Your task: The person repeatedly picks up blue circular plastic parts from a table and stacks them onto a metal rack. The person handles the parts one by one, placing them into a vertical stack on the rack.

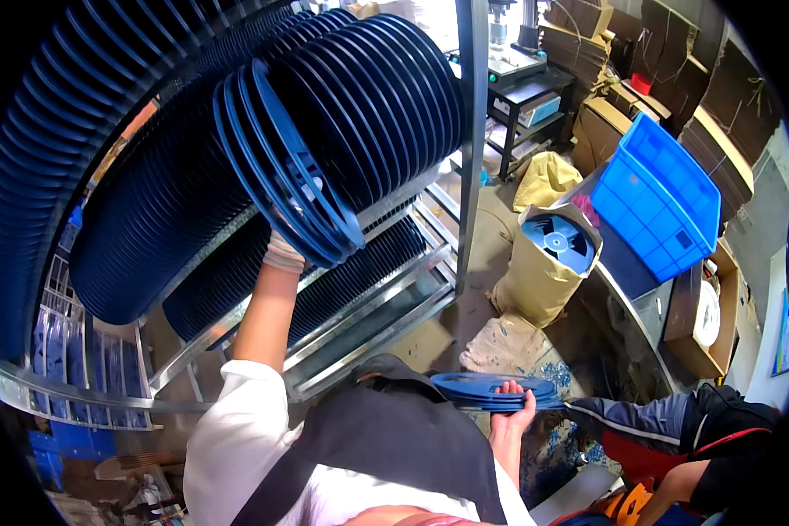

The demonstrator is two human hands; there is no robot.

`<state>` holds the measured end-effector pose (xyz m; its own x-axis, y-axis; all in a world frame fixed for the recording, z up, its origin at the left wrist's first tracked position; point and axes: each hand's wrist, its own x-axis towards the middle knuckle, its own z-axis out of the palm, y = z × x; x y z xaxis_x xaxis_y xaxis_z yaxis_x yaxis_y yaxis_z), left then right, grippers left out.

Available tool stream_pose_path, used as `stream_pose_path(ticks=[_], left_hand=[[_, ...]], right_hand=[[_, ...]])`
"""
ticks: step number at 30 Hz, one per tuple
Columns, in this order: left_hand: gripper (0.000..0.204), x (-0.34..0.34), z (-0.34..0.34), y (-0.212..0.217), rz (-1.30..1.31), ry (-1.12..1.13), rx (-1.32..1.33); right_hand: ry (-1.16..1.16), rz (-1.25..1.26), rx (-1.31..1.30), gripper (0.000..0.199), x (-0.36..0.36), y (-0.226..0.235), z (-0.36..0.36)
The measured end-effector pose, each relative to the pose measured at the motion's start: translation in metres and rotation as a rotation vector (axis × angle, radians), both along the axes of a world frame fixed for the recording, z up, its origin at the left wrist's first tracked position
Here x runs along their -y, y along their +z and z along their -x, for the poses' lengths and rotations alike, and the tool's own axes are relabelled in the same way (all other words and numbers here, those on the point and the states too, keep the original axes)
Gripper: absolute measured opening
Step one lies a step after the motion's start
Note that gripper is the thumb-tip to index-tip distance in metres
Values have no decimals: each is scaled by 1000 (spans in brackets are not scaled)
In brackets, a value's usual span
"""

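My left hand (284,252), in a pale glove, reaches up among several tilted blue plastic reel discs (247,145) at the rack. Most of its fingers are hidden by these discs, but a pale fingertip shows through an opening in them, so the hand appears closed on them. Long rows of similar dark blue discs (386,96) stand on edge beside and behind it. Low on my right, my bare right hand (513,405) grips the edge of a small flat stack of blue reel discs (473,391).
A metal rack post (473,158) rises right of the rows. Beyond it stand a paper sack (539,280) with a blue reel on top, a blue crate (657,197) and cardboard boxes (600,131). Another person's grey-and-black-clothed limb (649,421) comes close at right.
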<state>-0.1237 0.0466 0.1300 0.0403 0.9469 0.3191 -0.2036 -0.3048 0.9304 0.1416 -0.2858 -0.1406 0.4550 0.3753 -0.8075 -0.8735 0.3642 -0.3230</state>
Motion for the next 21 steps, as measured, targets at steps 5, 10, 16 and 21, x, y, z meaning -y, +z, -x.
stream_pose_path(ticks=[5, 10, 16, 21], left_hand=[[61, -11, 0, -1, 18, -26, 35], [60, 1, 7, -7, 58, -62, 80], [59, 25, 20, -15, 146, -132, 151], [58, 29, 23, -21, 176, -169, 193]], right_hand=[[30, 28, -7, 32, -7, -9, -3], [65, 22, -7, 33, -22, -8, -3], [91, 41, -15, 33, -37, -14, -2], [116, -3, -46, 29, -46, -29, -4]])
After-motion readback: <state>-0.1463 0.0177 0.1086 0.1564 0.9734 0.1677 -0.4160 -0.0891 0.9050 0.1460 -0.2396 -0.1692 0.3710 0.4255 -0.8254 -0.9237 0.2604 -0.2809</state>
